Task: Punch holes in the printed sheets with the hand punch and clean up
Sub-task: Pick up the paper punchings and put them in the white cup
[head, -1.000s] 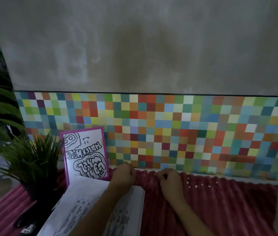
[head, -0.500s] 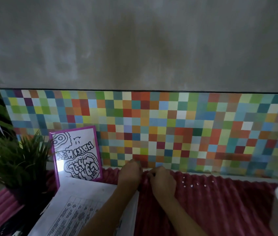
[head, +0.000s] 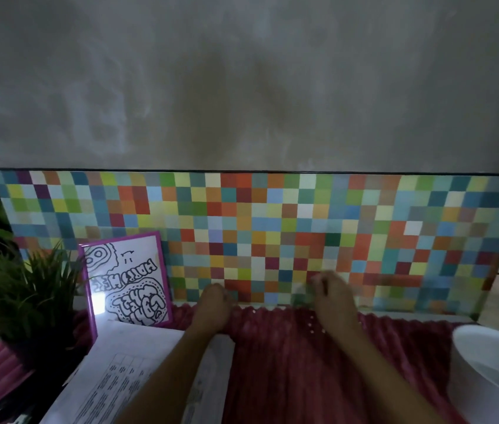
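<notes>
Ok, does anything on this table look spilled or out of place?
Yes: tiny white paper dots lie scattered on the ribbed dark-red cloth beside the right hand, likely spilled punch waste.

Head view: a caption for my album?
Left hand and right hand over white paper dots on a red mat, beside printed sheets.

Both arms reach forward, left hand [head: 213, 307] and right hand [head: 332, 296] apart.

Home desk nook: framed doodle print [head: 126, 283], potted plant [head: 25, 292], mosaic-tile backsplash [head: 272, 228].
</notes>
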{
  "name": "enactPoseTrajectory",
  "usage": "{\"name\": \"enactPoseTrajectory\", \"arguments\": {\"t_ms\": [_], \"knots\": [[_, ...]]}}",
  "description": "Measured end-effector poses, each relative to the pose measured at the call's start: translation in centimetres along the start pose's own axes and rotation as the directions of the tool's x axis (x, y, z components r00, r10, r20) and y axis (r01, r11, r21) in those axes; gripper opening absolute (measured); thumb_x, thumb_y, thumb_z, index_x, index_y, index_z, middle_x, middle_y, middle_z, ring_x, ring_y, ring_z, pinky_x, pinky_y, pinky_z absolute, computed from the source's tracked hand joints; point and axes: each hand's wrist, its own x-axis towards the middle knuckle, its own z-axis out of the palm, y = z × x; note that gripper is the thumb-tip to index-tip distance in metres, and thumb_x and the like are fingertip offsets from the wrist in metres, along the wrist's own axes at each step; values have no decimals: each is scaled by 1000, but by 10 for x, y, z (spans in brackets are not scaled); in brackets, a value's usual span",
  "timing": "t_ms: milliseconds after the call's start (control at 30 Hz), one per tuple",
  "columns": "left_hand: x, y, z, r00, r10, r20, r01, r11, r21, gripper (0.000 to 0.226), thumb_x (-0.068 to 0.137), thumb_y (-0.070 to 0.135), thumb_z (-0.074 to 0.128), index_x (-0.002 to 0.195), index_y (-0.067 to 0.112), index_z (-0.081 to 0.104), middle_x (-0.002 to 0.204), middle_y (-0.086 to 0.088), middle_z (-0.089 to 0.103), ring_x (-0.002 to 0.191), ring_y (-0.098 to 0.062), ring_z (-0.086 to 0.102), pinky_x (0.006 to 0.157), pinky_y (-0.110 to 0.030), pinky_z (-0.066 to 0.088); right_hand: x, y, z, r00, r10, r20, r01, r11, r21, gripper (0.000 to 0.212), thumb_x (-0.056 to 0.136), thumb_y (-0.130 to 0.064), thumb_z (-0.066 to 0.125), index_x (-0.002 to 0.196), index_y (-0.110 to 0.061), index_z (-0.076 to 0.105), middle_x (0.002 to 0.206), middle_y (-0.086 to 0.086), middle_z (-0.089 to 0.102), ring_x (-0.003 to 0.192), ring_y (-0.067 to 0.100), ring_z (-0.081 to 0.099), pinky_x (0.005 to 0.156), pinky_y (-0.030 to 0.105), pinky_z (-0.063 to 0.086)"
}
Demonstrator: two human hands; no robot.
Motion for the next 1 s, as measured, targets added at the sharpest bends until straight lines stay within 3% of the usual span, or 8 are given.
{"name": "enactPoseTrajectory", "arguments": {"t_ms": [133, 200, 300, 400, 633, 833, 900, 1000], "knots": [[-22, 50, 5, 985, 82, -154, -91, 995, -50, 25, 98, 11, 43, 74, 11, 49, 75, -1, 49, 64, -17, 50, 60, -28, 36, 18, 5, -109, 997, -15, -73, 6, 992, -122, 18, 95, -9, 55, 78, -5, 61, 79, 13, 63, 74, 27, 56, 63, 33, 36], [-43, 101, 19, 957, 239, -167, -257, 962, -96, 18, 100, 17, 44, 84, 13, 50, 88, 2, 46, 72, -11, 48, 61, -19, 34, 20, 9, -163, 999, 40, -28, -46, 975, -217, 22, 92, -8, 59, 77, 7, 65, 79, 24, 64, 75, 35, 59, 66, 40, 40], [-73, 187, 55, 850, 526, -31, -519, 824, -229, 14, 98, 20, 51, 89, 12, 57, 93, 2, 49, 78, -10, 50, 71, -22, 41, 13, 25, -226, 989, 144, 12, -130, 923, -361, 25, 88, -5, 66, 74, 16, 66, 76, 31, 65, 74, 41, 62, 67, 43, 46], [-98, 249, 94, 705, 707, 49, -658, 679, -326, 12, 90, 15, 61, 83, 7, 67, 88, -8, 59, 84, -21, 57, 74, -29, 42, -3, 41, -255, 968, 238, 84, -171, 862, -478, 21, 85, -7, 71, 73, 11, 72, 72, 23, 68, 62, 28, 59, 58, 35, 42], [-102, 276, 143, 563, 781, 269, -790, 605, -102, 21, 90, 3, 54, 73, 0, 67, 85, -18, 59, 86, -37, 57, 72, -45, 50, -28, 48, -269, 915, 318, 248, -175, 867, -466, 15, 86, -4, 66, 96, -6, 78, 82, 6, 68, 56, 0, 49, 44, 7, 37], [-116, 285, 135, 696, 696, 177, -671, 718, -184, 15, 76, 20, 79, 74, 11, 67, 85, 4, 52, 79, -17, 56, 67, -27, 40, -33, 48, -272, 921, 362, 145, -300, 896, -328, 5, 74, 3, 78, 75, 0, 74, 57, -1, 57, 47, 3, 48, 36, 7, 33], [-116, 285, 136, 689, 703, 175, -676, 711, -194, 19, 74, 22, 81, 73, 11, 66, 85, 4, 52, 78, -14, 54, 66, -27, 39, -34, 52, -271, 928, 358, 106, -303, 888, -346, 15, 71, -4, 83, 65, -6, 70, 59, 0, 60, 55, 9, 53, 40, 9, 35], [-112, 281, 141, 610, 761, 221, -740, 646, -186, 15, 82, 14, 69, 69, 6, 70, 78, -2, 57, 78, -24, 57, 69, -35, 47, -33, 58, -266, 925, 368, 91, -298, 855, -424, 12, 74, 3, 77, 77, -9, 77, 76, 5, 71, 64, 10, 59, 47, 11, 42]]}}
